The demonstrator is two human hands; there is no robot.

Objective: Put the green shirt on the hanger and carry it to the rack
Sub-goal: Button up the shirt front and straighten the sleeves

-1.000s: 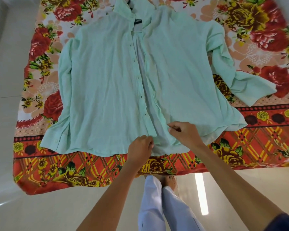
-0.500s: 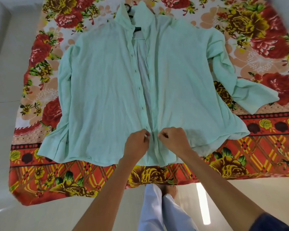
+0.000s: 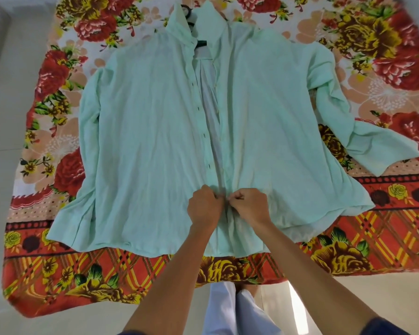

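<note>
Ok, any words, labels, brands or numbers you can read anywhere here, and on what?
None can be read.
Dark neck label inside the green shirt collar: too small and blurred to read.
Floral cloth under the shirt: only patterns, no writing.

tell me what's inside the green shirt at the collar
A dark hanger hook pokes out of the green shirt at the collar; the hanger's arms are covered by fabric.

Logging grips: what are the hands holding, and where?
Both hands, left and right, pinch the green shirt at its front opening edges, near the hem.
</note>
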